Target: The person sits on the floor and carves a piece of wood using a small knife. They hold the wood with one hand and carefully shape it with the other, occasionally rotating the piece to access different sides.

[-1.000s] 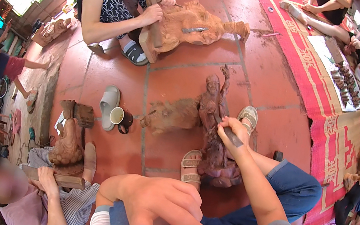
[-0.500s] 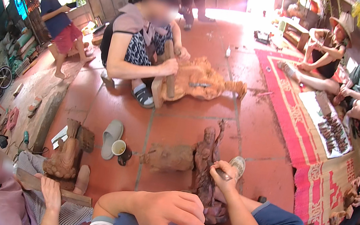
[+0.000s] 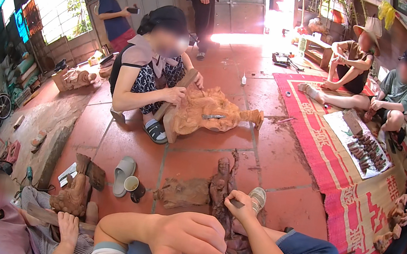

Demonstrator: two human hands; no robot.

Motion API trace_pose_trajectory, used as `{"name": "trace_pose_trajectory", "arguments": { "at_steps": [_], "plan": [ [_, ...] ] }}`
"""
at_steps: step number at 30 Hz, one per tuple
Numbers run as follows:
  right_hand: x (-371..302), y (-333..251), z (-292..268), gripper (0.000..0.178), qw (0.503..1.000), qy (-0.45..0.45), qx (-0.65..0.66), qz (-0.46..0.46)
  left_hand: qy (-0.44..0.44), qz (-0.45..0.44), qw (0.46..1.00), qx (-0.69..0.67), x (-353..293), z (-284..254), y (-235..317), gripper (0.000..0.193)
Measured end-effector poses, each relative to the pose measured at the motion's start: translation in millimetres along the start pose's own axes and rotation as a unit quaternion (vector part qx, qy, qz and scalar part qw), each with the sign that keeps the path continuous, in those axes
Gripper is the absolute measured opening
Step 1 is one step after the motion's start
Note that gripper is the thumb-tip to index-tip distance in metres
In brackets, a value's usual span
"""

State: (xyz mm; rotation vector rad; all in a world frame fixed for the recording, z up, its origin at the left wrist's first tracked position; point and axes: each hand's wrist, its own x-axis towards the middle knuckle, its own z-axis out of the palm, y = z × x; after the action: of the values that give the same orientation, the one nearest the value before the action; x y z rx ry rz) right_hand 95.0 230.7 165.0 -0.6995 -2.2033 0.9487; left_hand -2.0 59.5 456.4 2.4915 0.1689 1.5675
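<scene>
My left hand is raised close in front of me, palm down, fingers apart, with nothing visible in it. My right hand is closed round a short, dark, flat-ended carving tool, whose working end I cannot make out. That hand is beside the upper part of a dark brown carved wooden figure, which has a raised arm or staff. The figure's lower part is partly hidden by my left hand. To its left lies a rough wooden block on the red tile floor.
Opposite, a co-worker holds a wooden mallet over a large orange-brown carving. Grey slippers and a cup lie left of the block. Another co-worker sits lower left with a carving. A red patterned mat bears seated people.
The whole view has shifted slightly. A person at the back left has moved further right. The co-worker opposite has tilted the mallet. My hands keep nearly the same poses.
</scene>
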Motion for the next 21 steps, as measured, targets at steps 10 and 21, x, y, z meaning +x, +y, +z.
{"name": "trace_pose_trajectory", "arguments": {
  "at_steps": [10,21],
  "plan": [
    [-2,2,5,0.013,0.998,0.053,-0.001,-0.032,0.107,0.022,0.991,0.075,4,19,-10,0.04],
    [1,1,6,0.011,0.996,0.071,0.046,-0.018,0.013,-0.126,0.962,0.24,-13,-9,-6,0.022]
  ]
}}
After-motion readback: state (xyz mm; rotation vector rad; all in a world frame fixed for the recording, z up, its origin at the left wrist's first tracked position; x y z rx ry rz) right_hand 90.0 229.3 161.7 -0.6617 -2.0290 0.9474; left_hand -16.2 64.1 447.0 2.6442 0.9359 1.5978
